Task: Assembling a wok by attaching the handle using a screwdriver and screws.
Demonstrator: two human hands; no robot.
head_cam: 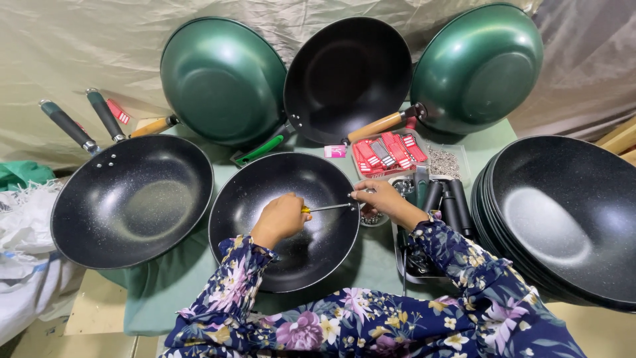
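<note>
Gripping a slim metal screwdriver [329,207], both hands work inside the speckled black wok [291,245].

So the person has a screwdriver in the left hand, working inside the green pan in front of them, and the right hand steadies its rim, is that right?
Not quite. In the head view the pan being worked on is black inside, not green. The left hand does hold the screwdriver, and the right hand is at its rim.

black speckled pan [285,225]; green woks [225,79]; navy floral sleeves [371,318]; yellow-handled screwdriver [328,208]
</note>
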